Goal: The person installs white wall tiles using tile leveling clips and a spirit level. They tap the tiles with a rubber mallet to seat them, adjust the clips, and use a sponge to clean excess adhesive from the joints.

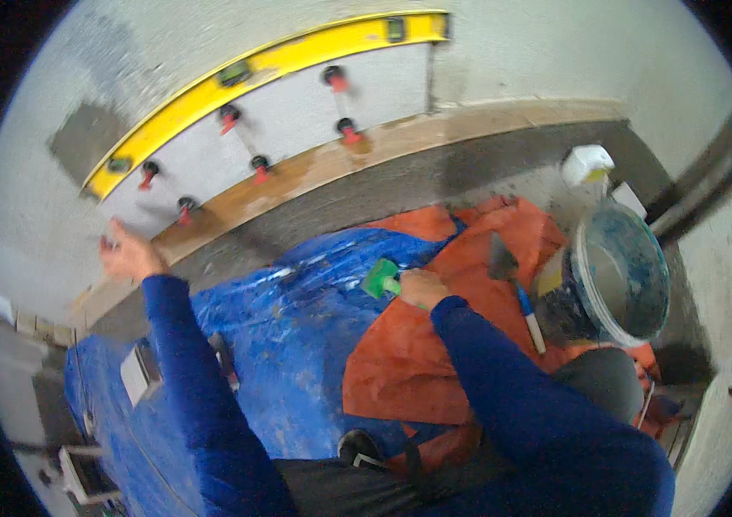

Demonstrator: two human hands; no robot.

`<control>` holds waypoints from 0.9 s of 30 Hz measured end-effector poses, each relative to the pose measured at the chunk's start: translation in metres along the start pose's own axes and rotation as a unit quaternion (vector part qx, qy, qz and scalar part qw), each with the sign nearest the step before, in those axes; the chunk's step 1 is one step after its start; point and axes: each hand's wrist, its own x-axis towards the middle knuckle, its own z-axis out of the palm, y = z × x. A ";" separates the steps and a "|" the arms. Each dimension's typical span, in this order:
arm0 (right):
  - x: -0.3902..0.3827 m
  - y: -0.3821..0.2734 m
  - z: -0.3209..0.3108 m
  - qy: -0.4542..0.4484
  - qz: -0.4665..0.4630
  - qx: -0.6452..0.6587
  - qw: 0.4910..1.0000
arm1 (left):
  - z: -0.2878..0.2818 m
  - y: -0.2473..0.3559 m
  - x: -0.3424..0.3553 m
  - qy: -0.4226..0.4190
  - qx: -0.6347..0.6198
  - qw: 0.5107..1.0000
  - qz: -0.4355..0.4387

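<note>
My left hand is raised near the lower left end of a light grey tile set against the wall. Its fingers look apart, though blur hides their tips. My right hand is closed round the pale handle of a small green-headed mallet, held over the tarps. Along the top of the tile runs a yellow spirit level. Several red and black tile levelling clips stick out from the tile face, in pairs at its joints.
A blue tarp and an orange tarp cover the floor. To the right stand a mortar bucket and a white container; a trowel with a blue and white handle lies beside the bucket. A pale block rests near my left forearm.
</note>
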 end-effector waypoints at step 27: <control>-0.034 -0.016 -0.195 0.099 -0.131 -0.227 0.960 | -0.018 0.000 0.005 -0.143 -0.101 0.979 -0.104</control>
